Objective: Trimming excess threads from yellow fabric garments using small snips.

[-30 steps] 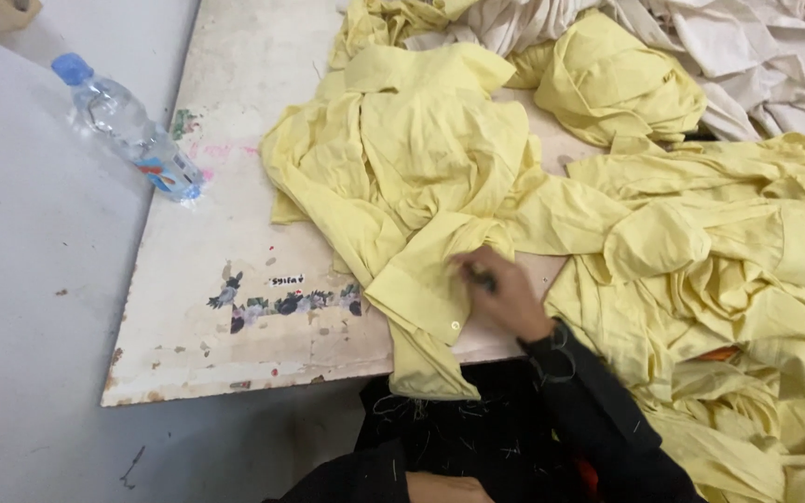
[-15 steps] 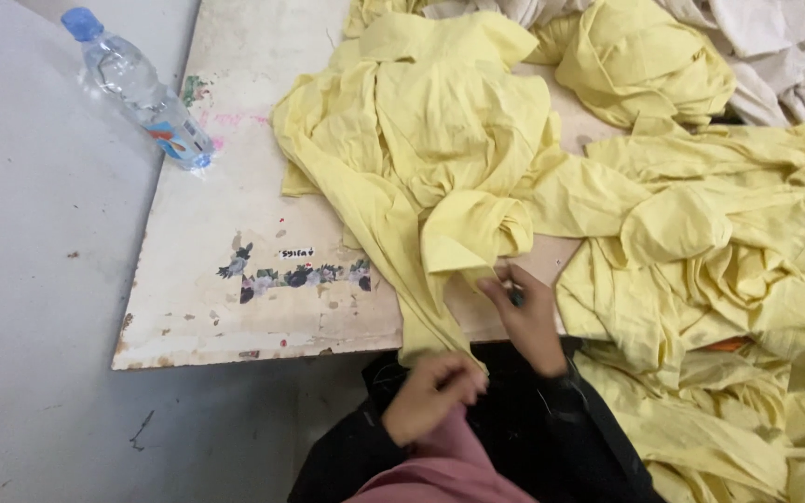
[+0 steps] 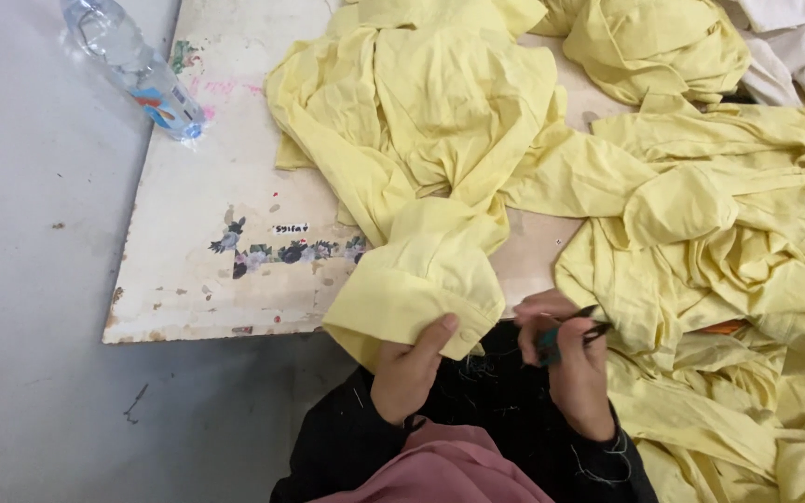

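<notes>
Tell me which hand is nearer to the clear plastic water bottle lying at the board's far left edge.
Left. The left hand grips the yellow cloth sleeve cuff, below and right of the clear plastic water bottle. The right hand, holding small dark snips, sits farther right.

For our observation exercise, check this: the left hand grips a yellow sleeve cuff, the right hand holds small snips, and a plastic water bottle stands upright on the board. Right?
One detail is wrong. The plastic water bottle lies on its side at the board's edge, not upright, as the head view shows. The left hand does grip the yellow sleeve cuff, and the right hand holds small snips.
</notes>
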